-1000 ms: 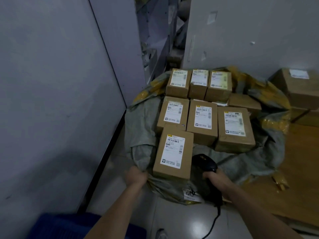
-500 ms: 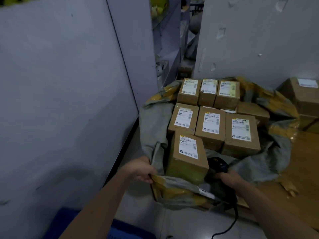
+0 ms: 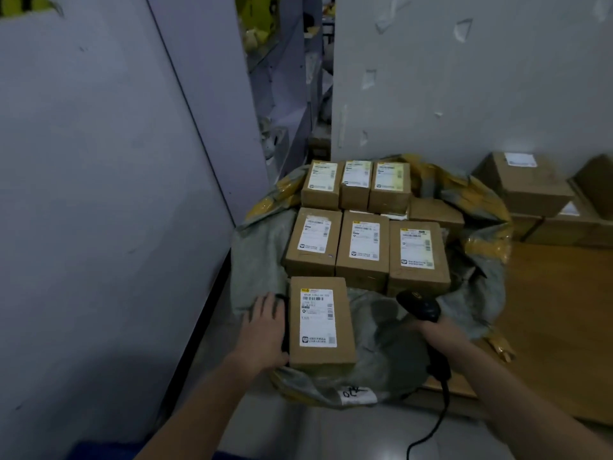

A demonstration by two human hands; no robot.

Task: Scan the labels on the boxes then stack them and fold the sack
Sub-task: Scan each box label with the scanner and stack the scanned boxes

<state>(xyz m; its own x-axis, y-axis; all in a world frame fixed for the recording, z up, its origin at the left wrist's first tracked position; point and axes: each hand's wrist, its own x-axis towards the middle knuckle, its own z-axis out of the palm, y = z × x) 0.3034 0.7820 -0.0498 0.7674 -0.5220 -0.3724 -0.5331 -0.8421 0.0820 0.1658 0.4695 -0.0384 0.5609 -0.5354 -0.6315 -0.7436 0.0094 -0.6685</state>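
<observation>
The box (image 3: 321,323) nearest the person looked light and stiff: small, plain brown card, square-edged and undented, likely an easy one-hand lift. Its long sides seemed the place to take it, fingers on one wall and thumb on the other, leaving the label (image 3: 317,313) on top uncovered for the scan. The sack (image 3: 258,260) under it was soft and slack, so the box might slide or tip if the cloth were dragged. The sack itself would probably handle as limp woven stuff, best taken by its rim once emptied.

The left hand (image 3: 263,330) lay flat with straight fingers along the box's left wall, holding nothing; whether it pressed the card could not be told. The right hand (image 3: 438,332) was curled round the grip of a black scanner (image 3: 419,305), whose head sat just right of the box.

The box lay label up on the near part of the sack, apart from the other boxes (image 3: 363,247), which sat behind it in two rows of three, labels up. The label was white with barcodes and a yellow mark at its top corner. The sack was grey inside and yellow outside, spread open beneath them.
</observation>
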